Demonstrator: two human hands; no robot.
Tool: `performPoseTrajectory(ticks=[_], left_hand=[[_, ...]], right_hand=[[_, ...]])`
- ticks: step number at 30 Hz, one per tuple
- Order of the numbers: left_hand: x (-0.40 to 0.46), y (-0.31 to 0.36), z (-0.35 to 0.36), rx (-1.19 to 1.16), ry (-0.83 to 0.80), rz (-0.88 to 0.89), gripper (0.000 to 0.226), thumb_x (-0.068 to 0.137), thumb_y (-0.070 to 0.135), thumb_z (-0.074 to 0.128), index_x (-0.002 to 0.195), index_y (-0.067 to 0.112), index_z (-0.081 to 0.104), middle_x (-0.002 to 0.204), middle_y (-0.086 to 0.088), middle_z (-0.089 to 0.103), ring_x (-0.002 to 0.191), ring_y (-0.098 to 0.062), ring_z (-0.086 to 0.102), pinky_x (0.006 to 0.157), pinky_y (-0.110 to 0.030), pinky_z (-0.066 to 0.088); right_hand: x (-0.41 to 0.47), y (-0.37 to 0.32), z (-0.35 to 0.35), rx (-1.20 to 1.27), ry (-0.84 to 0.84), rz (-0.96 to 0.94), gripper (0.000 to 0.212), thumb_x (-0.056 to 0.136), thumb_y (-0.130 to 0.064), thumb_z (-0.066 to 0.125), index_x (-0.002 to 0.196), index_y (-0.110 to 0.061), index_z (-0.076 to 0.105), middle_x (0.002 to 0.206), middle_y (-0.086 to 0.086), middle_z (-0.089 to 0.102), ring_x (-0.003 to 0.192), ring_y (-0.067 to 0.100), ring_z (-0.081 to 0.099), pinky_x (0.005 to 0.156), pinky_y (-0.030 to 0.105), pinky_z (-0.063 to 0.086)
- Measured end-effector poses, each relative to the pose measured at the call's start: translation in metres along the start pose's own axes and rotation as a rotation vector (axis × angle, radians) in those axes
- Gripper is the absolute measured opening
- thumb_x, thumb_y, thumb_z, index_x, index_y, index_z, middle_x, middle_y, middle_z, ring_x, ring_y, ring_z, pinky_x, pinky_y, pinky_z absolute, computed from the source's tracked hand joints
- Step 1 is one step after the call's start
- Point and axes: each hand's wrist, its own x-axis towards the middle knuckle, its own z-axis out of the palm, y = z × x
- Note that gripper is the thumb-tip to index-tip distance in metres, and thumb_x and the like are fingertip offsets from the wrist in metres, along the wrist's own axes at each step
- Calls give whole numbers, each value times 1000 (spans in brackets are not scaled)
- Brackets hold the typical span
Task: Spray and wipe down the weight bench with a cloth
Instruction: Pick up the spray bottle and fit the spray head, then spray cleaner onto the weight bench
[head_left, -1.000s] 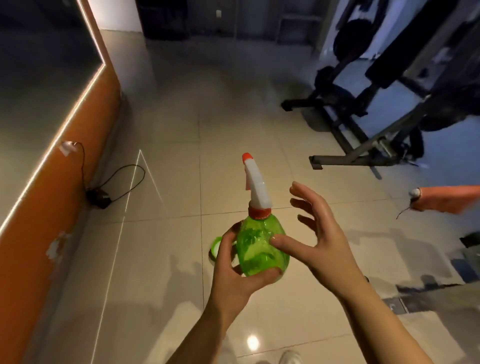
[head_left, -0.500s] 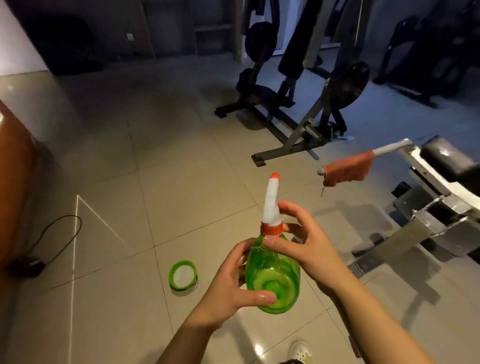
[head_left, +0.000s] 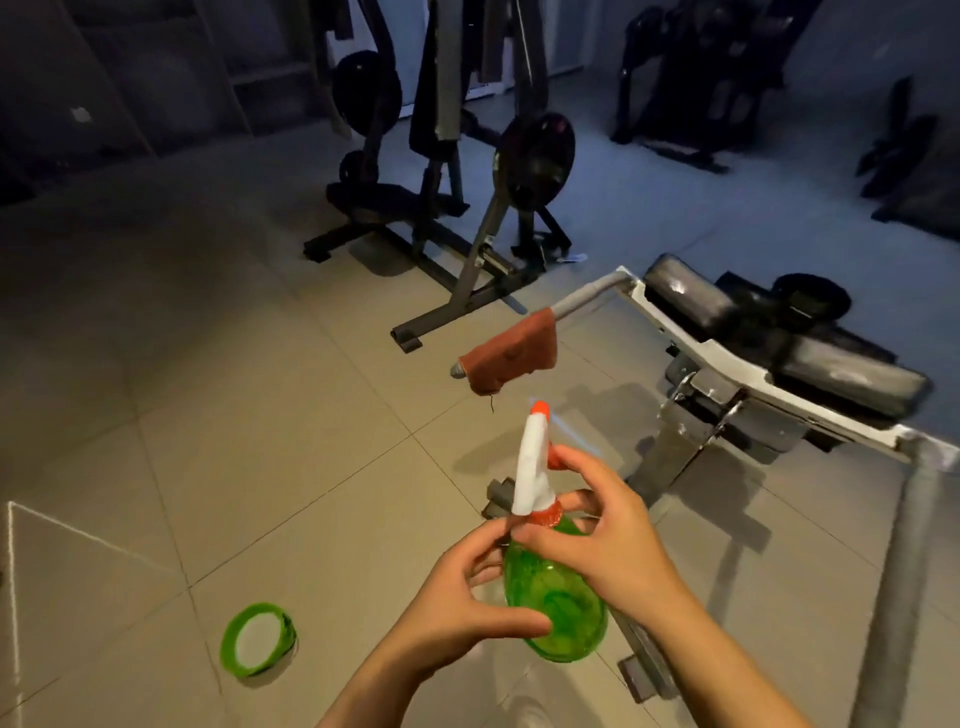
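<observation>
Head view looks down on two bare hands holding a green spray bottle (head_left: 558, 603) above a tiled floor (head_left: 208, 415). Its round translucent body sits low in the middle of the picture, with an orange collar and a white sprayer head (head_left: 532, 467) that rises up and ends in an orange nozzle tip. The left hand (head_left: 457, 618) grips the bottle's body from the left side, thumb laid across the front of the green plastic and fingers (head_left: 480, 543) curled round toward the neck. The right hand (head_left: 608, 551) comes over from the right and grasps the bottle at the neck and shoulder, its fingers curled round the collar and up by the trigger; whether a finger presses the trigger I cannot tell.

Beyond the bottle, to the right, stands the weight bench (head_left: 779, 358), with black pads on a pale metal frame. A rust-orange cloth (head_left: 511, 356) hangs draped over the grey bar that juts out from the bench's near end, well apart from both hands. On the floor at lower left lies a green ring-shaped lid (head_left: 258, 646) with a pale centre. Farther back stands a dark weight machine (head_left: 467, 171) carrying black plates, and more dark gym equipment lines the dim far right.
</observation>
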Motion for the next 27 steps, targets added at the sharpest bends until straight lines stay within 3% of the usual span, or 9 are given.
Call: performPoseTrajectory(ticks=[2,6,9,12,17,19,21,24,27], left_hand=[[21,5,6,82,-26,-13,87,54,35,88,131,34,50,123,24,61,117,-1,56,105,-25,41],[71,18,-4,119,105,-27,69,59,43,88,120,37,56,110,16,65,101,0,62,93,-22,48],[121,26,-19,159,266,29,33,79,18,76,107,30,62,105,7,64,96,-12,64,77,-15,51],[185,29,-38,297,358,108,23,87,18,70,106,29,63,105,6,62,96,-9,61,72,-11,45],[281,29,-71,639,372,255,31,92,29,63,122,24,57,117,6,53,99,-7,53,74,-13,37],[311,26,-85,721,337,267,36,93,29,60,128,21,54,121,2,53,102,-8,49,81,-21,39],[339,19,-100,809,293,293,46,92,27,62,135,18,50,129,-5,52,109,-16,50,90,-32,43],[369,-2,-113,925,167,318,58,90,26,66,142,16,44,140,-14,47,122,-33,50,98,-48,47],[378,-17,-115,923,54,294,66,92,24,63,150,22,32,148,-11,41,126,-32,49,97,-49,49]], right_hand=[[3,13,-21,99,91,53,77,52,-35,90,119,-42,55,122,-6,61,90,12,70,77,35,59],[10,31,-59,219,253,126,66,66,-6,86,113,-39,54,111,6,66,78,7,71,61,17,54],[20,46,-78,290,317,187,75,57,-17,93,120,-31,57,105,7,69,76,9,70,60,18,54],[38,57,-86,318,395,232,80,42,-43,85,116,-36,58,111,9,67,81,16,70,65,24,56],[88,63,-88,249,487,282,70,47,-52,79,112,-39,58,103,-10,68,89,4,66,73,18,51],[115,60,-86,234,496,304,56,61,-43,88,109,-38,61,102,-8,69,93,7,65,78,22,49],[142,60,-84,255,518,345,45,66,-28,82,106,-34,63,92,-10,71,89,4,65,75,18,49],[169,60,-81,295,587,383,57,56,-34,92,106,-23,67,85,-8,72,84,9,67,71,20,50],[176,63,-74,342,693,395,82,39,-53,88,110,-16,68,87,0,72,82,16,68,69,25,54]])
